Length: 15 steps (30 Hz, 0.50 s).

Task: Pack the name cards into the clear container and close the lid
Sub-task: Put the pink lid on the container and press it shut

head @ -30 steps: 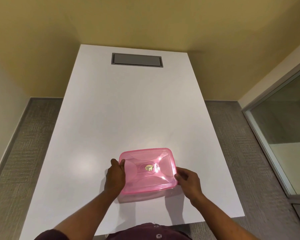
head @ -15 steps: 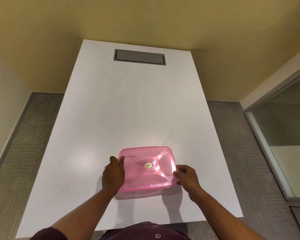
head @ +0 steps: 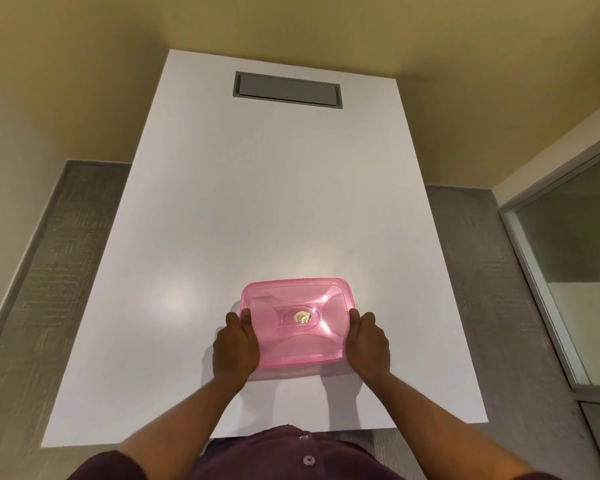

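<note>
- One pink see-through container (head: 296,323) sat on the white table (head: 264,209), low in the frame and a little right of the middle.
- Its pink lid (head: 293,306) lay flat on top, with one small gold sticker (head: 302,317) in the middle of it.
- I could not tell if any name cards were inside; the pink plastic was too cloudy.
- The box sat right between the two hands, and both touched it.
- The left hand (head: 235,348) held the left side of the box. Its thumb (head: 246,315) lay over the lid's left edge and the other fingers curled round the side.
- The right hand (head: 368,344) held the right side of the box. Its fingers curled against the wall, with the thumb by the lid's right edge.
- Both hands sat near the lower corners of the box, closer to the person.
- One grey flap (head: 288,90) was set into the table at the top of the frame, well apart from the box.
- The person wore a dark purple shirt (head: 284,455) at the bottom of the frame; two buttons showed on it.
- One glass panel (head: 575,271) stood at the right edge of the frame.
</note>
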Each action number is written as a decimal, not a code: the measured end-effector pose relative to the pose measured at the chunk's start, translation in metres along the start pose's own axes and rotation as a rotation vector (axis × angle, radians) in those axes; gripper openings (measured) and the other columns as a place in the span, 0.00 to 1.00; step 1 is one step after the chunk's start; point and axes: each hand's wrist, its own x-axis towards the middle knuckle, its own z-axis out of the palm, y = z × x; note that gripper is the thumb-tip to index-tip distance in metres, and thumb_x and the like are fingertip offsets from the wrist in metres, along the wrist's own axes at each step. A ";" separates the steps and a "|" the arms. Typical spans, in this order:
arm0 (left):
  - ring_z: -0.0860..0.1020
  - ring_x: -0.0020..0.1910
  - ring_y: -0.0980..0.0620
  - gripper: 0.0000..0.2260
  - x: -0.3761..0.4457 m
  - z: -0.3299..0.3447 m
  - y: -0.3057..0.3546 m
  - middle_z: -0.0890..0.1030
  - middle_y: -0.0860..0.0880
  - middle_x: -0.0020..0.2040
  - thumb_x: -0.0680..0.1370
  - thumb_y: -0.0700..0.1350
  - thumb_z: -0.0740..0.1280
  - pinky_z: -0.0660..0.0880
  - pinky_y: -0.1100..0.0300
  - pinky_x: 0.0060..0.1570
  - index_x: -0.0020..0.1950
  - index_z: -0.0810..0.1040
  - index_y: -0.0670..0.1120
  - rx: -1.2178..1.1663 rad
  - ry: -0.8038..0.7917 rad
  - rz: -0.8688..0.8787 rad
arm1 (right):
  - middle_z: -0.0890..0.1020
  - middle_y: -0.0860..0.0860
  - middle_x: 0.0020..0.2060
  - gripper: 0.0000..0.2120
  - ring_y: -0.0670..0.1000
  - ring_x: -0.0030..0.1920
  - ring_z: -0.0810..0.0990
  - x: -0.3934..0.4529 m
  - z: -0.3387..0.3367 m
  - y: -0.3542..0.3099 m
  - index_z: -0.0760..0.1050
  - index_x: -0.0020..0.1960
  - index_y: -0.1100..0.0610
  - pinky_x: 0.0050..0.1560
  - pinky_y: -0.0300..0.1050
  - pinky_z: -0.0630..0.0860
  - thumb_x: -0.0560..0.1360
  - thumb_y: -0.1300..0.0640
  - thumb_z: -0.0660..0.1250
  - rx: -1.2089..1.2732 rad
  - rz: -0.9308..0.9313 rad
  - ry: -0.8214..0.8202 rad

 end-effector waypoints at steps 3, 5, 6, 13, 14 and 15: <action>0.79 0.46 0.33 0.22 0.000 0.002 -0.002 0.80 0.35 0.45 0.81 0.61 0.45 0.76 0.44 0.46 0.48 0.67 0.45 -0.013 0.009 0.021 | 0.71 0.50 0.33 0.18 0.66 0.42 0.80 0.004 0.004 0.007 0.68 0.49 0.61 0.39 0.50 0.68 0.86 0.48 0.51 0.000 -0.041 -0.017; 0.79 0.45 0.32 0.21 0.000 0.003 -0.002 0.80 0.36 0.44 0.82 0.61 0.46 0.76 0.44 0.45 0.48 0.67 0.45 -0.023 0.018 0.034 | 0.74 0.53 0.37 0.15 0.66 0.42 0.80 0.004 0.005 0.011 0.70 0.52 0.62 0.39 0.50 0.71 0.86 0.53 0.51 -0.025 -0.096 -0.018; 0.78 0.45 0.32 0.21 0.000 0.003 -0.002 0.80 0.35 0.44 0.82 0.60 0.46 0.76 0.45 0.44 0.48 0.66 0.45 -0.029 0.023 0.040 | 0.75 0.55 0.39 0.15 0.66 0.42 0.80 0.004 0.005 0.011 0.70 0.51 0.62 0.40 0.51 0.71 0.86 0.53 0.50 0.016 -0.072 -0.014; 0.79 0.44 0.33 0.18 0.000 0.001 0.000 0.80 0.37 0.42 0.82 0.59 0.46 0.74 0.47 0.41 0.50 0.65 0.46 -0.006 0.019 0.059 | 0.80 0.59 0.36 0.18 0.65 0.42 0.81 0.002 0.003 0.004 0.65 0.47 0.58 0.39 0.52 0.72 0.85 0.47 0.49 0.045 -0.019 -0.002; 0.79 0.44 0.33 0.17 0.000 0.000 0.001 0.80 0.37 0.42 0.82 0.58 0.47 0.74 0.48 0.41 0.51 0.64 0.46 0.013 0.014 0.065 | 0.81 0.59 0.38 0.18 0.65 0.42 0.81 0.003 0.003 0.005 0.65 0.47 0.58 0.39 0.52 0.72 0.85 0.46 0.48 0.027 -0.017 -0.001; 0.79 0.43 0.33 0.16 0.001 -0.002 0.003 0.80 0.38 0.42 0.83 0.57 0.48 0.74 0.48 0.40 0.50 0.64 0.46 0.029 0.011 0.079 | 0.82 0.59 0.39 0.18 0.65 0.43 0.82 0.004 0.002 0.004 0.66 0.47 0.58 0.40 0.52 0.72 0.85 0.46 0.48 0.000 -0.016 0.000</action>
